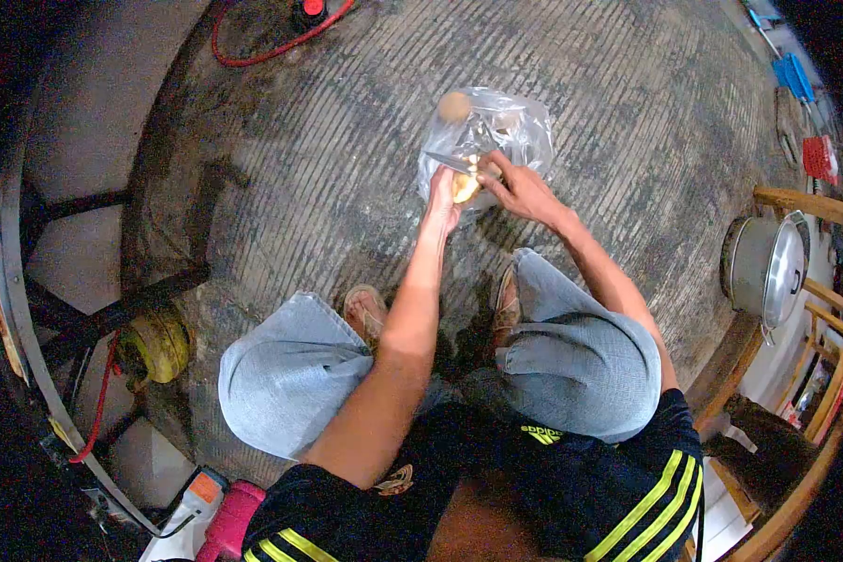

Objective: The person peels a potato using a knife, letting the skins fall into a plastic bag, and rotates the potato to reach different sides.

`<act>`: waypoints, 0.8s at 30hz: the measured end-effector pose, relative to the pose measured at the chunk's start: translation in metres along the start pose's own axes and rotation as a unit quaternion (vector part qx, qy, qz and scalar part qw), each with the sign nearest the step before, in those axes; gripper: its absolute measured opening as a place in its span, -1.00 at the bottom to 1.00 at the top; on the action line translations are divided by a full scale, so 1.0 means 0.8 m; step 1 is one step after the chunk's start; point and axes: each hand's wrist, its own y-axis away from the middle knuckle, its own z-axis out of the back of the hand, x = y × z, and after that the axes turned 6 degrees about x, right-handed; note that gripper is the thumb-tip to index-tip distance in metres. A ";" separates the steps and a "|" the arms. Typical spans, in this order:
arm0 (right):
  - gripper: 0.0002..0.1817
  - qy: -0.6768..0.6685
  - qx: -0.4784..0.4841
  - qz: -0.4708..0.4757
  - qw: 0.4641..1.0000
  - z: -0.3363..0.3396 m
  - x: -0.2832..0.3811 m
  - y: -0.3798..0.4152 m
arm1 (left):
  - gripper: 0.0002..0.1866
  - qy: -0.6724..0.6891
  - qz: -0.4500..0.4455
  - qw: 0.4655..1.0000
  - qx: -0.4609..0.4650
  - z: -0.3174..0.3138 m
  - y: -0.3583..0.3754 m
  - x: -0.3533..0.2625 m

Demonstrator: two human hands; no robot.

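Near the centre of the frame, the person's left hand (pixel 443 200) has its fingers curled around a yellow, potato-like piece (pixel 465 187), just above a clear plastic bag (pixel 532 126) on the floor (pixel 347 169). The right hand (pixel 531 196) grasps a knife (pixel 451 161), its blade slanting toward the upper left, across the piece. The step in hand looks like peeling or cutting; the next move seems to call for a firm left hold and a short, controlled stroke clear of the fingertips.

The knife's handle is hidden in the right hand, and glare washes out the piece's cut surface. A brown round item (pixel 454 107) shows at the bag's upper left; whether it lies inside is unclear, and the crinkled plastic obscures other contents.
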 end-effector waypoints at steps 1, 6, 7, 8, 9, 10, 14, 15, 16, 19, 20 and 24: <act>-0.52 -0.015 0.022 -0.018 0.999 0.005 0.000 -0.001 | -0.68 -0.004 0.001 1.000 0.009 0.004 -0.003 0.003; -0.55 -0.025 -0.069 0.124 0.990 -0.023 -0.037 -0.003 | -0.70 0.005 -0.011 1.000 0.028 0.013 -0.008 -0.006; -0.54 -0.019 -0.072 0.145 0.987 -0.023 -0.035 -0.002 | -0.71 0.008 -0.016 0.999 0.028 0.013 -0.007 -0.008; -0.54 -0.012 -0.075 0.165 0.983 -0.023 -0.034 -0.001 | -0.72 0.014 -0.014 0.999 0.032 0.012 -0.007 -0.010; -0.54 -0.019 -0.068 0.156 0.985 -0.021 -0.031 0.000 | -0.72 0.007 -0.012 0.999 0.035 0.014 -0.006 -0.010; -0.55 -0.026 -0.063 0.147 0.987 -0.019 -0.027 0.001 | -0.73 -0.001 -0.010 0.999 0.040 0.015 -0.007 -0.011; -0.57 -0.006 -0.037 0.086 0.996 -0.002 -0.001 0.008 | -0.79 0.011 -0.016 1.000 0.006 0.000 0.000 -0.015; -0.57 -0.002 -0.039 0.085 0.996 -0.003 -0.003 0.007 | -0.78 0.009 -0.010 1.000 0.005 0.001 0.000 -0.014; -0.58 0.002 -0.041 0.083 0.996 -0.005 -0.006 0.004 | -0.77 0.008 -0.003 1.000 0.003 0.002 0.001 -0.012; -0.58 -0.024 -0.014 0.045 0.999 -0.001 -0.014 -0.001 | -0.72 0.003 0.013 1.000 0.018 0.005 -0.001 0.000; -0.58 -0.039 0.001 0.028 0.999 -0.001 -0.016 -0.003 | -0.69 0.001 0.016 1.000 0.024 0.008 -0.003 0.004; -0.57 -0.090 -0.031 0.111 0.989 -0.009 -0.027 -0.002 | -0.63 0.020 0.016 1.000 -0.002 0.007 -0.009 -0.005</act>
